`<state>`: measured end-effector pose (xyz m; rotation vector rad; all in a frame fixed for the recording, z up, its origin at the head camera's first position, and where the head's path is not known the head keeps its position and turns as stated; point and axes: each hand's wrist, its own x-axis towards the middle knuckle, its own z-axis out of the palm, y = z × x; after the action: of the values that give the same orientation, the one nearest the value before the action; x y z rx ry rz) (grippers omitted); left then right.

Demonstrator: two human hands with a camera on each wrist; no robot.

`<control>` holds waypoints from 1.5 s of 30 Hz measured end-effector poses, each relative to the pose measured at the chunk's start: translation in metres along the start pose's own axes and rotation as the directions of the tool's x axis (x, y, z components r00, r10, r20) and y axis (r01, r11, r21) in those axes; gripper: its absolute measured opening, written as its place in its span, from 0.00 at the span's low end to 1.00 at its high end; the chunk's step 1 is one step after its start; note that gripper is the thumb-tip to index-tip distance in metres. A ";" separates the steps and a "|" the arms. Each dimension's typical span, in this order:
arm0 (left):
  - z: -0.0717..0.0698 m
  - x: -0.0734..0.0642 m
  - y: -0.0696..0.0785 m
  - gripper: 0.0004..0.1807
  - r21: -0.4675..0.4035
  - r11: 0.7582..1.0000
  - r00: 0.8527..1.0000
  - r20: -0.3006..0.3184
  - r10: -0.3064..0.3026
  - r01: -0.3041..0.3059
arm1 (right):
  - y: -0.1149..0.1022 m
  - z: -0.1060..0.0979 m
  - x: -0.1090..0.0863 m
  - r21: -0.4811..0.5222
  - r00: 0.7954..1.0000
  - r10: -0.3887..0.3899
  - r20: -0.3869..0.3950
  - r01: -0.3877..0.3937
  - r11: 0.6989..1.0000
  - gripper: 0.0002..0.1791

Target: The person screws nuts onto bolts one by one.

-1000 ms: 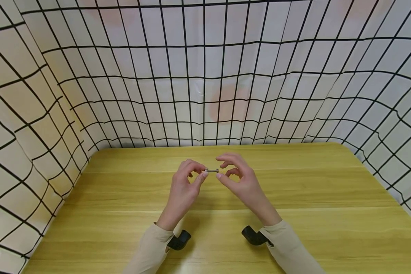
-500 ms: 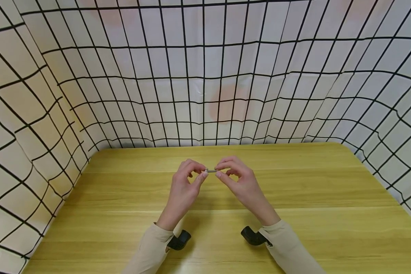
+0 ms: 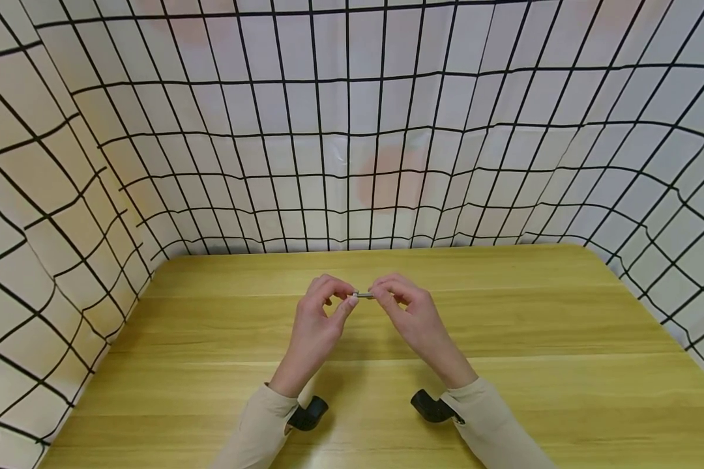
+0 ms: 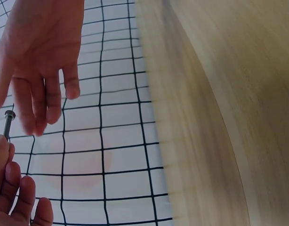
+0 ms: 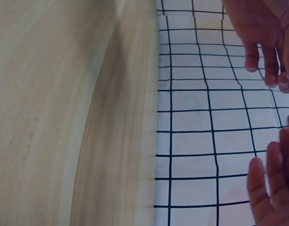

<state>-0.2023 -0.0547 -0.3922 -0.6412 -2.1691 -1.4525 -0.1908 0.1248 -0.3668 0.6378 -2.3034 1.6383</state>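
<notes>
A small grey metal bolt [image 3: 364,296] is held level above the table, with a wider piece at its left end. Thumb and forefinger of my left hand [image 3: 318,319] pinch that left end. My right hand [image 3: 412,316] has its thumb and forefinger together at the bolt's right end, covering it in the head view. In the left wrist view the bolt [image 4: 7,126] rises from the left fingertips, its round head close to the right hand [image 4: 43,56]. The right wrist view catches both hands, left hand [image 5: 264,33] above and right hand [image 5: 274,188] below; the bolt is not visible there.
Beneath both hands spreads a wooden table [image 3: 211,365]. A white curtain with a black grid [image 3: 352,156] stands behind it and along both sides. Black curved pieces [image 3: 308,413] stick out from the beige cuffs at both wrists.
The right thumb and forefinger, apart a second ago, have closed onto the bolt's right end. The right thumb has since shifted up over it. The left hand keeps nearly the same position.
</notes>
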 end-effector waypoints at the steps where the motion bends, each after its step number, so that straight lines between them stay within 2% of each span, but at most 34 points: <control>1: 0.000 0.000 0.000 0.04 0.002 1.000 1.000 -0.001 -0.004 0.004 | 0.000 0.000 0.000 -0.005 1.000 0.004 0.004 -0.004 1.000 0.10; 5: 0.000 0.000 -0.001 0.04 0.001 1.000 1.000 -0.006 -0.018 0.018 | -0.002 -0.001 -0.001 0.010 0.999 -0.019 0.027 0.018 1.000 0.15; 10: -0.001 0.000 -0.003 0.03 0.016 1.000 1.000 -0.008 -0.024 0.024 | -0.001 -0.002 0.000 0.014 0.990 -0.142 0.021 0.142 0.990 0.24; 13: -0.001 0.000 -0.003 0.03 0.016 1.000 1.000 -0.001 -0.025 0.025 | 0.001 -0.001 0.000 -0.011 0.979 -0.201 0.003 0.201 0.979 0.20; 17: -0.001 0.000 -0.003 0.03 0.007 0.999 0.999 0.005 -0.032 0.032 | 0.003 -0.001 0.000 -0.045 0.976 -0.219 -0.018 0.218 0.975 0.12; 24: -0.002 0.000 -0.001 0.03 0.005 0.999 0.999 0.006 -0.045 0.045 | 0.004 -0.001 0.000 -0.045 0.976 -0.218 -0.022 0.217 0.975 0.08; 31: -0.001 0.000 0.000 0.03 0.005 0.999 0.999 0.005 -0.048 0.048 | 0.002 0.000 0.000 -0.047 0.987 -0.163 -0.015 0.162 0.986 0.04; 37: -0.001 0.000 -0.001 0.03 0.009 0.999 0.999 0.006 -0.036 0.036 | -0.002 0.003 0.001 -0.044 0.995 -0.099 -0.030 0.097 0.994 0.05; 41: -0.002 0.001 -0.002 0.03 0.005 1.000 1.000 0.002 -0.029 0.029 | -0.003 0.003 0.000 -0.042 0.998 -0.064 -0.009 0.064 0.997 0.07; 45: -0.003 0.001 -0.002 0.03 0.003 1.000 1.000 -0.008 -0.027 0.027 | -0.001 0.002 -0.001 -0.018 0.994 -0.111 0.003 0.111 0.994 0.15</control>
<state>-0.2042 -0.0584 -0.3916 -0.6063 -2.1814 -1.4624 -0.1896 0.1225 -0.3668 0.7499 -2.2387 1.5651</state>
